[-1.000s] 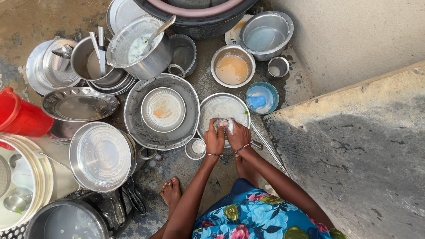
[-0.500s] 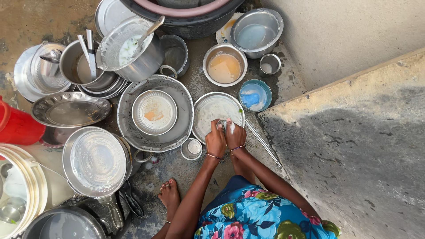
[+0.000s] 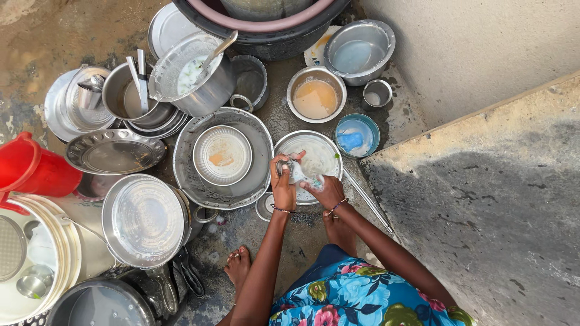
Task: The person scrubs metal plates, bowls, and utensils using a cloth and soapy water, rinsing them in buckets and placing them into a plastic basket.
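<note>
1 small round steel cup (image 3: 285, 167), gripped in the closed left hand (image 3: 283, 180) over the soapy steel plate (image 3: 326, 152) so suds are caught; a scrubber, barely visible, is enclosed by the right hand (image 3: 327, 191).

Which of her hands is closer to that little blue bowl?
The right. Her right hand is below the blue bowl and a little to its left, over the soapy steel plate; her left hand lies farther left, across that plate.

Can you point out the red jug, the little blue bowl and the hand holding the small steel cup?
red jug (image 3: 42, 172): head view, its side.
blue bowl (image 3: 357, 134): head view, its inside.
left hand (image 3: 282, 181): head view, its back.
</note>
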